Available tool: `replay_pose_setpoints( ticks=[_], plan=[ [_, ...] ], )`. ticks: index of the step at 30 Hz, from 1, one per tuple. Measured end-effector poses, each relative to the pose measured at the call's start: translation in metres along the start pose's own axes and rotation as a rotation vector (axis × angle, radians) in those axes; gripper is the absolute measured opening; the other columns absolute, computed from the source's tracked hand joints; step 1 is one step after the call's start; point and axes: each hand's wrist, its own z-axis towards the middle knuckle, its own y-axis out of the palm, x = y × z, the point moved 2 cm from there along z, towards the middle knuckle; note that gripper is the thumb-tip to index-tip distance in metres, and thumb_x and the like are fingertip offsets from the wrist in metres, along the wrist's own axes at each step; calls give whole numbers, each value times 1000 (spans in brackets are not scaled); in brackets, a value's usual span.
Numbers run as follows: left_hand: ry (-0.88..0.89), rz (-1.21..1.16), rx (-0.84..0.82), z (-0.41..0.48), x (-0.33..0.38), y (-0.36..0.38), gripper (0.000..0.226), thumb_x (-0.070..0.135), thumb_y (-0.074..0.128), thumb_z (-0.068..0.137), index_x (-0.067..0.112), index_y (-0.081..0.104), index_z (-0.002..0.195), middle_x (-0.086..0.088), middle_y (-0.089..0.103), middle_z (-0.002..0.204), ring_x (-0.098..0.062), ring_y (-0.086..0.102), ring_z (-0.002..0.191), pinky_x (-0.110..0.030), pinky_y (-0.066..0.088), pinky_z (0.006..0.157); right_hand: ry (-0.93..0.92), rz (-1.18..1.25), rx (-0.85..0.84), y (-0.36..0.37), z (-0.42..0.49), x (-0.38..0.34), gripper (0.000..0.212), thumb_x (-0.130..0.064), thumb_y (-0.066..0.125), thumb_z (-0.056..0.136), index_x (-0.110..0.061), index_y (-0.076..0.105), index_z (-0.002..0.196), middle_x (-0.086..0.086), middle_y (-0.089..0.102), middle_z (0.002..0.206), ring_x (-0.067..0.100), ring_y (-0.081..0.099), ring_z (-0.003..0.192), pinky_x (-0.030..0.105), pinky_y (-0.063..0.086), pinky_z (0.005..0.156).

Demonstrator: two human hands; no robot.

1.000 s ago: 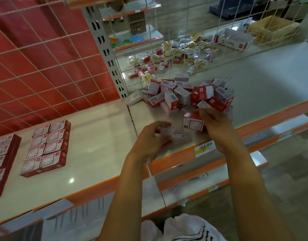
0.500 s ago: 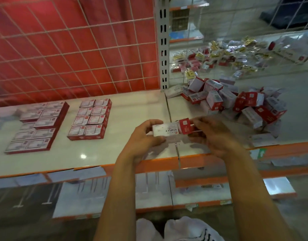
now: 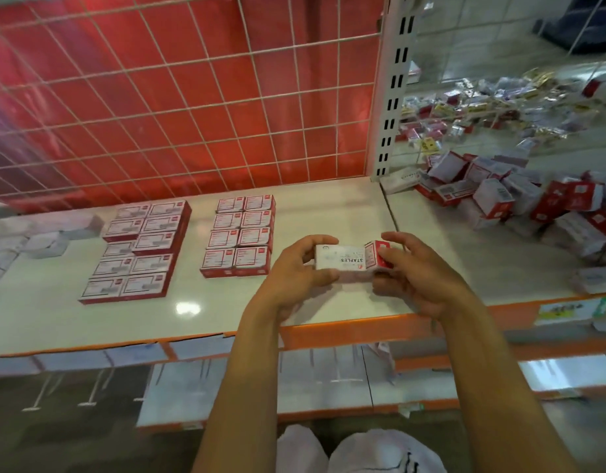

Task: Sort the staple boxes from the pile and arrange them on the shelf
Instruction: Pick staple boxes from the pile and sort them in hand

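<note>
Nearest, above the front of the pale shelf: gripping a white staple box marked STAPLES by its left end with the left hand, fingers curled over the top and thumb underneath. Pinching a red-ended box against that box's right end with the right hand, fingers partly curled. Just beyond and to the left, lying flat in a neat block of arranged boxes, with a second block further left. To the right, heaped in a loose pile. Behind all, backed by a red wire grid.
</note>
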Motion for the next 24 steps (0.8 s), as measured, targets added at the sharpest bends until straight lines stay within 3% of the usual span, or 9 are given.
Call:
replay_pose_setpoints(
  ticks=[4,8,11,13,17,19,22,24],
  plan=[
    [29,6,-56,-3,4,-27,42,-9,63,83,20,58,113,4,67,109,-12,65,100,-35,58,83,-27,148,-77,25,-6,-1,12,-18,53,95,-12,59,103,13,71,97,21,67,84,32,57,72],
    [45,-4,-106,-3,7,-51,44,-8,65,82,26,60,109,4,70,108,-13,67,99,-32,58,81,-27,255,-42,45,-9,-4,10,-17,55,92,-8,53,95,20,70,96,30,69,78,35,57,69],
    [57,-57,-132,-3,11,-70,44,-10,64,82,24,59,110,-1,70,111,-17,69,96,-31,57,81,-50,341,-92,62,-12,-6,40,-22,59,82,2,50,113,27,67,104,38,69,82,33,60,59],
    [67,-67,-137,-4,14,-85,43,-9,63,83,23,59,111,-1,70,109,-18,70,89,-29,57,78,-72,394,-152,75,-13,-6,49,-24,54,85,7,46,121,28,65,109,42,68,88,32,59,58],
    [76,-99,-164,-10,17,-117,43,-11,61,84,22,58,112,-3,71,110,-24,69,96,-33,58,82,-102,492,-231,98,-14,-2,32,-18,43,93,6,48,114,32,60,116,51,62,95,35,59,60],
    [81,-127,-163,-15,16,-132,44,-12,61,83,21,58,112,-6,69,112,-25,68,99,-28,58,77,-120,481,-262,111,-15,2,31,-18,52,88,2,49,111,33,57,120,52,60,99,39,59,66],
    [74,-151,-160,-22,12,-152,44,-13,61,83,20,59,111,-7,68,114,-23,68,99,-27,57,75,-162,460,-333,129,-16,10,76,-23,84,62,-8,48,127,27,58,122,47,58,108,46,56,78],
    [64,-111,-156,-26,6,-164,44,-12,62,82,17,58,115,-9,65,119,-24,65,106,-31,57,80,-178,423,-350,139,-16,15,82,-17,83,61,-17,47,134,20,60,125,40,58,112,45,55,83]
  ],
)
